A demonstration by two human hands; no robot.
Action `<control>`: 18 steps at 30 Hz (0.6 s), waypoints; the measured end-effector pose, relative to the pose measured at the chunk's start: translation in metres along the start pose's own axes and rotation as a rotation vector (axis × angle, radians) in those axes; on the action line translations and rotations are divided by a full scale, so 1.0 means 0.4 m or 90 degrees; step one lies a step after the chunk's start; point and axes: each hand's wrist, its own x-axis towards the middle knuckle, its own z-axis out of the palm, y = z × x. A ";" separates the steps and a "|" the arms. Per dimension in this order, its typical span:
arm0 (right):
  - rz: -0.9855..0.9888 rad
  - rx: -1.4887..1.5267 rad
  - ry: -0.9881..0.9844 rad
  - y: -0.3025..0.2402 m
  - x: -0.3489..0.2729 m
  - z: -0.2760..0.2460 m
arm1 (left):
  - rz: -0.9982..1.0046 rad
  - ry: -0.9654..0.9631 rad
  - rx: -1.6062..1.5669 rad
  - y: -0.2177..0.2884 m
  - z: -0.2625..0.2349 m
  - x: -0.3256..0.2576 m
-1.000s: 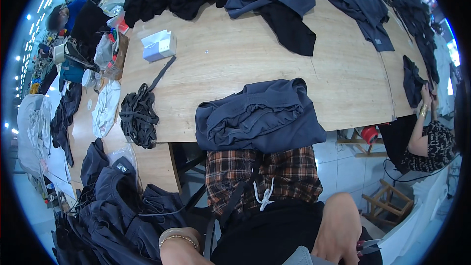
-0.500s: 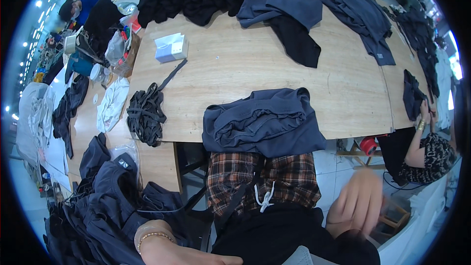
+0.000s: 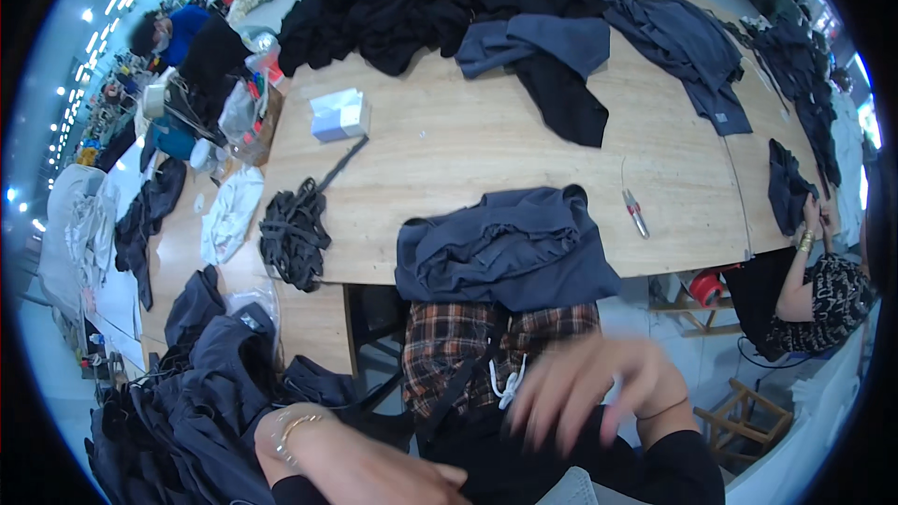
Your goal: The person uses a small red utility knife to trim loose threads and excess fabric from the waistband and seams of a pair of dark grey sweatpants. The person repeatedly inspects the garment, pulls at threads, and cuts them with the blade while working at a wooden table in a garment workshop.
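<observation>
Since half a second ago my right hand (image 3: 585,391) has swung up and leftward from the lower right corner, and now it hangs blurred in front of the plaid shirt (image 3: 500,346), fingers spread and pointing down toward the white drawstring (image 3: 510,383) and the black garment (image 3: 524,458) on my lap. I see it open, gripping nothing; whether the fingertips touch the cloth I cannot tell through the blur. My left hand (image 3: 374,468) sits at the bottom edge, a thin bracelet (image 3: 297,425) on the wrist; its fingers run out of view, so I cannot tell how far it is open or what it has. It lies just beside the heap of dark blue clothes (image 3: 187,411) at lower left.

On the wooden table (image 3: 468,150) a folded dark blue garment (image 3: 505,248) hangs over the near edge, right above the plaid shirt. To its left lies a bundle of black cords (image 3: 295,234), with a small white box (image 3: 339,115) further back. Small snips (image 3: 636,213) lie to the right of the folded garment. More dark clothes (image 3: 440,0) cover the far end. Another person (image 3: 814,290) sits at the right end of the table.
</observation>
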 end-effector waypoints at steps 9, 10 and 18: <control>0.135 0.001 -0.457 -0.086 0.108 0.112 | 0.070 0.057 0.008 0.017 -0.004 0.013; 0.231 0.005 -0.454 -0.117 0.106 0.113 | 0.071 0.041 -0.017 0.018 -0.002 0.016; 0.370 -0.163 -0.406 -0.266 0.043 0.200 | -0.058 0.052 0.099 0.199 0.085 0.030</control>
